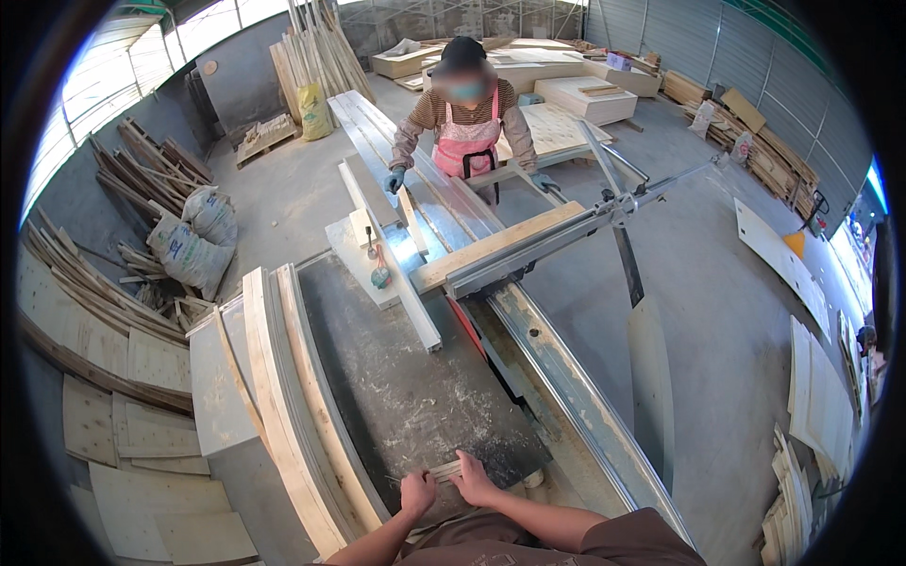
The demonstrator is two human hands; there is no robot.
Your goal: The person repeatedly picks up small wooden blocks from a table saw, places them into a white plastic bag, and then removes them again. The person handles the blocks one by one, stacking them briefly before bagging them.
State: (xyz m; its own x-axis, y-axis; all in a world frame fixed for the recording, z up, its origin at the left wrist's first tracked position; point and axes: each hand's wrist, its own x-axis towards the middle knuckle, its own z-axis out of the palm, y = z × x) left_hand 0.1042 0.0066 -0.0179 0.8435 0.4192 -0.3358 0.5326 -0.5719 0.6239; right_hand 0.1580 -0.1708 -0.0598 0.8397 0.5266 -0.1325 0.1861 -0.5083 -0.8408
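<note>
My left hand (416, 492) and my right hand (475, 481) rest side by side at the near edge of the dusty grey saw table (415, 377). Both pinch a thin pale wood strip (445, 469) lying flat there. Across the table a person in a pink apron (466, 141) stands with gloved hands on a long plank (500, 245) laid against the metal sliding fence (566, 236). A white rip fence (401, 274) runs along the table toward me.
Long pale boards (293, 406) lean along the table's left side. Plywood offcuts (142, 453) and filled sacks (193, 250) lie on the floor at left. Stacked panels (585, 94) sit behind the person; sheets (821, 396) lie at right.
</note>
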